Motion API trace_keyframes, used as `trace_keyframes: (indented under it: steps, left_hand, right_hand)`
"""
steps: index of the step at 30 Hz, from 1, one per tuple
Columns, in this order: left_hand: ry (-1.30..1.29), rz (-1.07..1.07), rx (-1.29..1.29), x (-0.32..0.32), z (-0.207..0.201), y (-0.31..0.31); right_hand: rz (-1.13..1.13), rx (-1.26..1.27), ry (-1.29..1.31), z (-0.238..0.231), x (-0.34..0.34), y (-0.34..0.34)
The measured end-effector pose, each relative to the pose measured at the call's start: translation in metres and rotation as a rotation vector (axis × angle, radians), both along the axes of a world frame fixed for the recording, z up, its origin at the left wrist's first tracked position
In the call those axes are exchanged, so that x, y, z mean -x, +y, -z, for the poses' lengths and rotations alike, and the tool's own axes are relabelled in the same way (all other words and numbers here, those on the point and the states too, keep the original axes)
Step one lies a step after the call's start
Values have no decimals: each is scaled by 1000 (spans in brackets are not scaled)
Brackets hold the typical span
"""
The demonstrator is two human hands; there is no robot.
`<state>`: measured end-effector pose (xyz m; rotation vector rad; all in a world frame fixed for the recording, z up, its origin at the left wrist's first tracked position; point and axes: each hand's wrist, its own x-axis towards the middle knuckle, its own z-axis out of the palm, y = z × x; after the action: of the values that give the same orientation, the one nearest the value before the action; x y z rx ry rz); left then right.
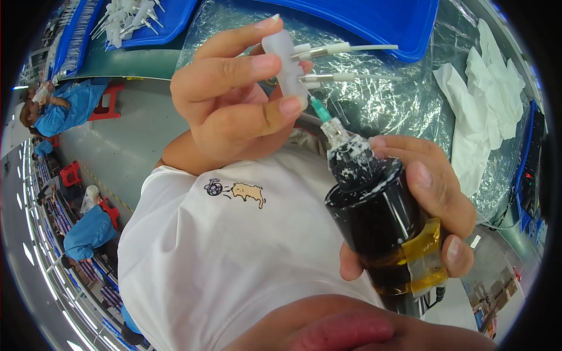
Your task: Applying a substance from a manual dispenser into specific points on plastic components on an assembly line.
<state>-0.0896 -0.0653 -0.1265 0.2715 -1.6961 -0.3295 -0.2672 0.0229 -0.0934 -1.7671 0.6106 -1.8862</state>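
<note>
My left hand [228,93] pinches a small white plastic piece [287,65] between fingertips and thumb. Metal sleeves with thin white tubes [351,49] stick out of its right side. In my right hand [436,187] is a black cylindrical glue dispenser [374,213], tilted up to the left, with fingers wrapped round its body. Yellow tape [424,251] covers part of the dispenser, and white paste is smeared over its black neck. The green needle tip [320,109] points at the lower end of the white piece; whether it touches cannot be made out.
A blue tray [170,29] at the far left holds several similar white pieces [124,23]. Another blue tray [374,23] lies at the top. Clear plastic film [404,111] covers the bench, with crumpled white tissues [474,111] at right. People in blue [91,231] and red stools [71,174] are leftward.
</note>
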Motion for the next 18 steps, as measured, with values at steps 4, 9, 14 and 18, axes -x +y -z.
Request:
trace_keyframes:
  steps: [4, 9, 14, 18]
  left_hand:
    - [-58, -15, 24, -3, 1, 0]
    - [-88, -2, -67, -4, -2, 4]
    - [-58, -10, 5, -2, 1, 1]
    - [-67, -52, 85, 0, 1, -3]
  right_hand:
    - [0, -12, 8, 1, -1, 0]
    - [9, -22, 17, 2, -2, 0]
    - [13, -37, 25, 3, -3, 1]
    - [16, -43, 30, 0, -4, 1]
